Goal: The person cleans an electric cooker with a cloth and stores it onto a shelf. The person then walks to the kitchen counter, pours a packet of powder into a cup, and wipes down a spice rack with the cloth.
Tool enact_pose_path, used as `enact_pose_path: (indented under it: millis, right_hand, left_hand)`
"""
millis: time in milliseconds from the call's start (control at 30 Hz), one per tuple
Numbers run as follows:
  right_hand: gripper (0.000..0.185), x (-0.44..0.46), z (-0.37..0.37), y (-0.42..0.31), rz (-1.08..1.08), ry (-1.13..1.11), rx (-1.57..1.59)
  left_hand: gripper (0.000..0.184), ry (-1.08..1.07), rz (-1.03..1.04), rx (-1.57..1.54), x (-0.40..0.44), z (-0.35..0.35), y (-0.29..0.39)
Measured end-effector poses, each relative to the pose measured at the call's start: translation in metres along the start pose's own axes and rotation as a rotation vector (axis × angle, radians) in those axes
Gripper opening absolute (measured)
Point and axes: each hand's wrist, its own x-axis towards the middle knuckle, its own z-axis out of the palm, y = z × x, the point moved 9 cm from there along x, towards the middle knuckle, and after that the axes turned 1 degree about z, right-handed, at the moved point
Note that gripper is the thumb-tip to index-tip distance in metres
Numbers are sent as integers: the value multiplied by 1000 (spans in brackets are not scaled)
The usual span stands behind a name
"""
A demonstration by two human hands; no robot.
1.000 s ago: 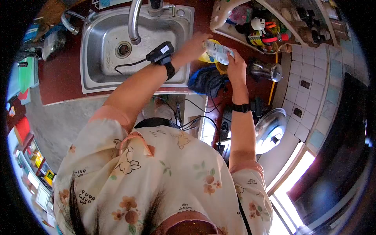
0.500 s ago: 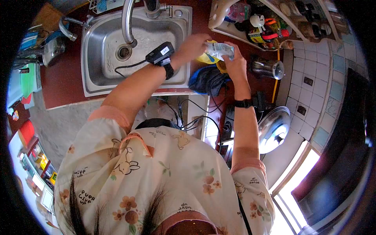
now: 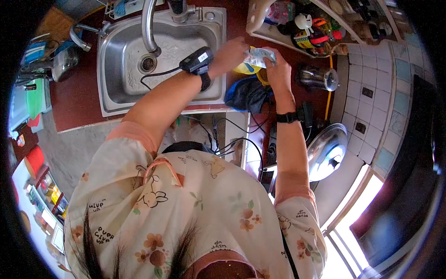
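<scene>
Over the counter at the sink's right edge, my right hand [image 3: 278, 69] is closed around a small white-and-blue printed plastic packet [image 3: 261, 57]. My left hand [image 3: 228, 58] is at the packet's left end, its fingers curled together and seemingly pinching that edge; they are slightly blurred. Just below and behind the packet is a yellow object [image 3: 247, 69], partly hidden by it. A dark blue and black cloth [image 3: 248, 94] lies on the counter under my hands. A black device with a cable [image 3: 197, 60] is strapped at my left wrist.
The steel sink [image 3: 106, 79] with its curved faucet [image 3: 149, 28] is on the left. A white rack [image 3: 257, 21] of bottles stands at the back right. Near my right arm are a metal pot [image 3: 318, 77] and a large shiny lid [image 3: 329, 153]. Cables hang below the counter edge.
My left hand and wrist have shifted slightly right and up. The packet has tilted a little in my right hand, which has barely moved.
</scene>
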Motion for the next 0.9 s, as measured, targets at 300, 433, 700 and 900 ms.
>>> enact_pose_path:
  millis: [300,433,700,900]
  right_hand:
    - [29,-2,-1,-11,-24,-11,21]
    - [31,0,-2,-6,-28,-3,-63]
    - [32,-1,4,8,70,-55,-41]
    - [31,-1,7,6,83,-106,-203]
  left_hand:
    - [42,-109,-25,77,1,12,-3]
    - [38,-105,-75,67,-1,0,7]
    - [34,-140,-61,143,-3,13,1]
    - [35,-136,-32,163,-2,8,11]
